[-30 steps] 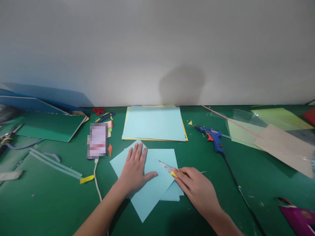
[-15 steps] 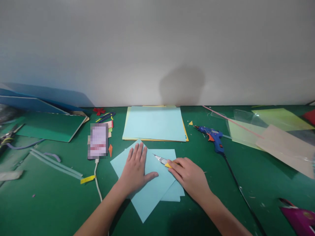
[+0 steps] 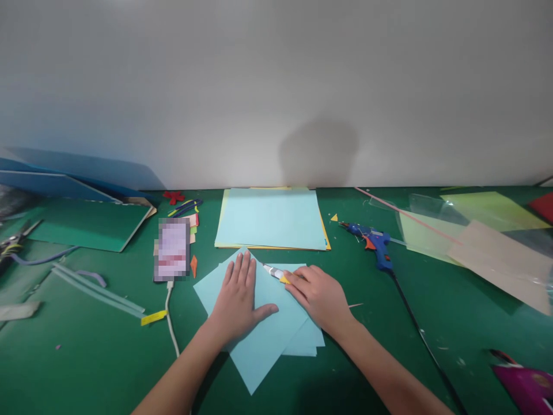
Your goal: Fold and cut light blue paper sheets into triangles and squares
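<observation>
My left hand lies flat with its fingers stretched out on a light blue sheet of paper. That sheet is turned at an angle over other light blue sheets. In my right hand is a utility knife with a yellow part near the fingers. Its blade points up and left, close to the top sheet's upper right edge. Whether the tip touches the paper I cannot tell. Most of the knife's handle is hidden in my fingers.
Behind the hands lies a stack of coloured paper. A blue glue gun with a black cord rests at the right, near plastic and paper sheets. A phone on a white cable, pipe cleaners and pliers are at the left.
My right hand has moved a little up and to the left with the utility knife, bringing the blade nearer to my left fingertips. My left hand has stayed in place.
</observation>
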### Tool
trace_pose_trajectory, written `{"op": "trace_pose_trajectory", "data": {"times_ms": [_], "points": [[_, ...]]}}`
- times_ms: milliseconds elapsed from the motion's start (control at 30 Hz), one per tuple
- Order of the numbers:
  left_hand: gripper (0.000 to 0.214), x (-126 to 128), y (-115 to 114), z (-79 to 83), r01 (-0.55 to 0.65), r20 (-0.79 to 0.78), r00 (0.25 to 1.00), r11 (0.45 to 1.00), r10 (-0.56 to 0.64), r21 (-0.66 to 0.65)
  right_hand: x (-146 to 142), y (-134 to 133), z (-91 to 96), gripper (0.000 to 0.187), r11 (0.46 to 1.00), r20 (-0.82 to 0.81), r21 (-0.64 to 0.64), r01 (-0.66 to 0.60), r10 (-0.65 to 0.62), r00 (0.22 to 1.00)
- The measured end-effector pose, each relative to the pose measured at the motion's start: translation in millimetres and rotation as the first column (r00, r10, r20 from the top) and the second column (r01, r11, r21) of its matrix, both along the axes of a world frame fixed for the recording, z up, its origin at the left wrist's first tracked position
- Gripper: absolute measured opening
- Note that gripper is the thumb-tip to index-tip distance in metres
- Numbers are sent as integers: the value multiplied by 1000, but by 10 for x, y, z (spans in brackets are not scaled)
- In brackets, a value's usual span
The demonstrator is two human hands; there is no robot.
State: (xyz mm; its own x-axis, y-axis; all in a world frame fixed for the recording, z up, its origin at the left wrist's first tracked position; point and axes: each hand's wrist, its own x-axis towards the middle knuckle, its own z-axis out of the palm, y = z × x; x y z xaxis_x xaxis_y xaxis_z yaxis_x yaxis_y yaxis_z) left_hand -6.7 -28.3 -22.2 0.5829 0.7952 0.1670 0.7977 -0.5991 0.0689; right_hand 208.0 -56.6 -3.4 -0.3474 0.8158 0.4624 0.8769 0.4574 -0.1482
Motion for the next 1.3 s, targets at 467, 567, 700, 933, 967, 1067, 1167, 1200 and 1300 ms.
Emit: {"op": "trace_pose_trajectory", "data": {"times_ms": [467,567,700,933,967,1067,1167,1200,1300], "points": [[56,40,-114,164,-170,56,984,985,170,13,209,-111,74,27,990,-38,-91,-109,106,994],[57,43,-98,93,-170,21,985,984,169,54,156,-136,65,28,993,-21,-72,-96,94,995],[60,23,-79,3,-119,9,993,988,118,99,53,-125,52,29,997,25,-38,-74,75,997],[61,-4,-59,-68,-99,15,995,990,98,97,-39,-58,-1,23,999,49,5,-35,34,998],[62,-6,-58,-71,-97,18,995,990,95,98,-49,-51,-6,23,1000,45,9,-27,26,999],[62,-9,-59,-75,-88,24,996,991,86,103,-81,-34,-1,23,1000,34,16,-20,20,999],[63,-8,-59,-79,-86,28,996,990,83,115,-115,-14,19,23,1000,31,13,-17,17,999],[63,-7,-59,-81,-85,29,996,989,82,122,-127,-3,22,23,1000,31,15,-12,12,999],[64,-5,-59,-87,-77,28,997,988,74,132,-160,44,18,22,1000,35,23,2,-2,999]]}}
